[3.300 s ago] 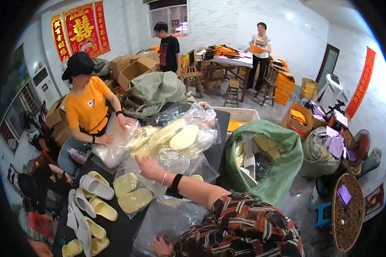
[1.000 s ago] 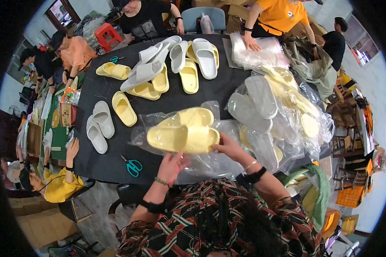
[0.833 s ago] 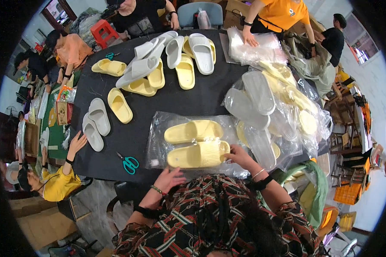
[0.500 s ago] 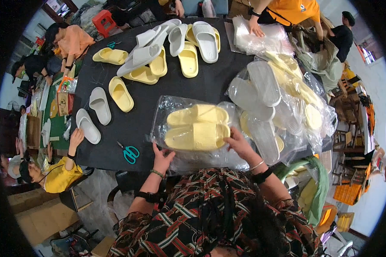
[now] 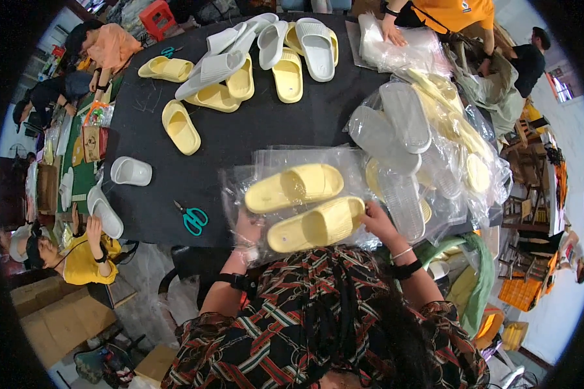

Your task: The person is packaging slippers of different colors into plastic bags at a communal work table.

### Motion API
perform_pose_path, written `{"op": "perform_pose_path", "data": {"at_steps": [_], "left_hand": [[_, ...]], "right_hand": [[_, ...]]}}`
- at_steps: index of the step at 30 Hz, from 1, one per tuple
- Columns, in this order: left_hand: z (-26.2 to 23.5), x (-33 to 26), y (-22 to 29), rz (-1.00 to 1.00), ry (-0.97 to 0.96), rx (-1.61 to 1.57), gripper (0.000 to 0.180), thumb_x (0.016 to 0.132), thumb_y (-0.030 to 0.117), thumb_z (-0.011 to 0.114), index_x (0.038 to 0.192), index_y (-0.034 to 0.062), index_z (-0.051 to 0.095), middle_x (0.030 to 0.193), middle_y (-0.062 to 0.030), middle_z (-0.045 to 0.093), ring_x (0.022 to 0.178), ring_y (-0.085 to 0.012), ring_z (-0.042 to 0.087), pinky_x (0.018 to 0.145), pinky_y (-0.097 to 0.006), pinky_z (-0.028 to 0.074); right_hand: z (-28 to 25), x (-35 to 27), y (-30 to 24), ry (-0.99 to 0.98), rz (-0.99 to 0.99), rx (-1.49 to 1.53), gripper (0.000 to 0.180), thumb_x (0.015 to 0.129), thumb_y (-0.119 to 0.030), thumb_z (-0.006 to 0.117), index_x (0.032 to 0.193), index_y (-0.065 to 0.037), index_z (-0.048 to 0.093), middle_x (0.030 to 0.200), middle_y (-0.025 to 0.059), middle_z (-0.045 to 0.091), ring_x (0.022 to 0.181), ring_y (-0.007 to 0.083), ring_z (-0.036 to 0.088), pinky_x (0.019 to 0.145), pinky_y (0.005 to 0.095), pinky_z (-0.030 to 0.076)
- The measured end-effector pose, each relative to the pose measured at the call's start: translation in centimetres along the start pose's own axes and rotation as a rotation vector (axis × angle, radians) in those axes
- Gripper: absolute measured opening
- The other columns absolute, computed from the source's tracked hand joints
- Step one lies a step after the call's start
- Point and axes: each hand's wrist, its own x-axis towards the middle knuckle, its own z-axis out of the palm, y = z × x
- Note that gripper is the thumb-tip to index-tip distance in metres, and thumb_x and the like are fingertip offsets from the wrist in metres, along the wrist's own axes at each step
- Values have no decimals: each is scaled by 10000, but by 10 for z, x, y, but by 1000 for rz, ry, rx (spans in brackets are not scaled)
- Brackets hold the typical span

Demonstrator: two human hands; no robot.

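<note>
Yellow near slide (image 5: 316, 225): right hand (image 5: 379, 223) is pinching its toe end; left hand (image 5: 246, 230) is sitting behind clear plastic film (image 5: 266, 161), grip unclear. Far yellow slide (image 5: 294, 188) is lying alongside, over the near side of the black table (image 5: 253, 123). Step looks like positioning pair and film; next move is calling for controlling slick, crinkly film around smooth, rounded soles.

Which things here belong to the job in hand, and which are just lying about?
In the job:
Yellow slippers, one held by the right hand
Clear plastic with them

Seemingly just lying about:
Teal-handled scissors
Red stool
Cardboard, lower left
</note>
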Motion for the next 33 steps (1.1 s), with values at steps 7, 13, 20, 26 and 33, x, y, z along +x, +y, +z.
{"op": "perform_pose_path", "data": {"at_steps": [7,13,20,26,33], "left_hand": [[-27,23,19,-184,54,-404,572,757,-17,650,1280,39,428,764,-47,603,635,-124,572,580,-258,477],[-54,64,4,-173,24,-278,487,786,-1,635,1250,51,497,771,-49,632,644,-118,593,581,-257,484],[-82,65,13,-8,278,132,417,867,369,627,1090,17,606,889,-108,655,801,-214,624,725,-337,489],[-63,73,77,-16,152,105,531,823,444,670,1086,-5,567,800,-85,639,731,-190,615,675,-319,487],[-34,94,62,-143,-18,-455,179,853,180,662,917,20,614,553,-2,547,452,-110,498,443,-254,396]], "right_hand": [[14,10,29,198,-99,-137,334,808,-104,591,1110,25,531,773,77,581,692,133,557,629,284,460],[8,-1,-7,49,220,-196,401,800,-117,599,1139,54,473,801,159,622,716,192,632,673,316,518],[10,-10,-15,223,25,-930,457,814,-158,531,1231,-2,428,897,256,633,841,406,630,758,481,505],[12,27,-52,246,-531,-982,804,682,-146,729,1363,-30,318,1351,251,401,1221,403,437,1015,446,377],[-11,56,-16,-24,-237,-1172,1359,444,-252,869,1462,5,5,1525,226,74,1416,378,72,1146,429,142]]}}
